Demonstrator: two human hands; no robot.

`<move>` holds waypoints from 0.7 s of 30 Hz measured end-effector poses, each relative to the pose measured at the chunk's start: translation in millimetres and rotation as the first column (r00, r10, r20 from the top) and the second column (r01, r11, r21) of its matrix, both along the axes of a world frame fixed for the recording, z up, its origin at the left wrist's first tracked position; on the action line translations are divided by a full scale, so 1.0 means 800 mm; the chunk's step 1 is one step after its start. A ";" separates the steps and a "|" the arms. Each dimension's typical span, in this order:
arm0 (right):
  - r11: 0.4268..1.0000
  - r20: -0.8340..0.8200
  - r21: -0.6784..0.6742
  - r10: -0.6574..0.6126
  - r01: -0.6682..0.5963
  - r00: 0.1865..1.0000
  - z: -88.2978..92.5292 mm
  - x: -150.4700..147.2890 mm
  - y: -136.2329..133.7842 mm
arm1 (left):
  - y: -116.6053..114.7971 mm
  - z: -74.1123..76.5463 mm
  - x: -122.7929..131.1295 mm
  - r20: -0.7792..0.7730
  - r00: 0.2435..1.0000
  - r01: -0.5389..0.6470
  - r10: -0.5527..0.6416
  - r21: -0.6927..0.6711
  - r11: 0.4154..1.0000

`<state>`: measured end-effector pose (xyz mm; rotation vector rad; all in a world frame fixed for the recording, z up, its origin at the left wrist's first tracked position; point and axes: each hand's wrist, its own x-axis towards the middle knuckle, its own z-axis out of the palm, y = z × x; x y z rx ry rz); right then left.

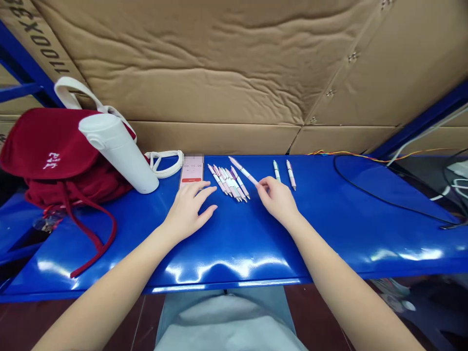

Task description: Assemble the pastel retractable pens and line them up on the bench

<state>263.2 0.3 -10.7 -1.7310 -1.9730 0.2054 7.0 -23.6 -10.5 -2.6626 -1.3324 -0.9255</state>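
Note:
My left hand rests flat on the glossy blue table top, fingers apart and holding nothing, just below a phone showing a timer and a red button. To its right lies a tight group of several pink-and-white pens, side by side and slanted. My right hand pinches the lower end of one such pen, which angles up and left above the group. Two more pens lie apart, just beyond my right fingers.
A white insulated bottle lies tilted against a dark red cloth bag at the left of the table. Several orange and black wires run along the far right edge, in front of a cardboard wall.

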 end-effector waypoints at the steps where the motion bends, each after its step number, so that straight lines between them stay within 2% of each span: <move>1: 0.996 -0.087 -0.013 0.092 -0.093 0.992 0.000 -0.003 -0.006 | -0.001 0.002 0.002 -0.011 1.000 -0.022 0.023 0.064 0.998; 4: 0.915 -0.232 -0.045 0.381 -0.401 0.895 0.001 -0.022 -0.023 | -0.003 0.006 0.004 -0.093 0.994 -0.032 0.050 0.181 0.983; 6: 0.870 -0.262 -0.054 0.462 -0.491 0.847 0.003 -0.033 -0.030 | -0.002 0.004 0.003 -0.164 0.986 0.038 -0.011 0.163 0.986; 9: 0.859 -0.252 -0.091 0.469 -0.503 0.847 0.008 -0.038 -0.034 | 0.002 0.000 -0.002 -0.203 0.972 0.131 -0.114 0.069 0.989; 15: 0.823 -0.178 -0.190 0.507 -0.535 0.843 0.007 -0.028 -0.033 | -0.001 -0.001 -0.002 -0.193 0.974 0.132 -0.122 0.040 0.990; 18: 0.810 -0.172 -0.157 0.542 -0.566 0.823 0.000 -0.028 -0.032 | -0.004 -0.001 0.000 -0.193 0.971 0.146 -0.139 0.024 0.989; 21: 0.827 -0.162 -0.106 0.534 -0.553 0.830 -0.005 -0.030 -0.032 | -0.006 -0.002 0.000 -0.170 0.975 0.142 -0.140 -0.003 0.990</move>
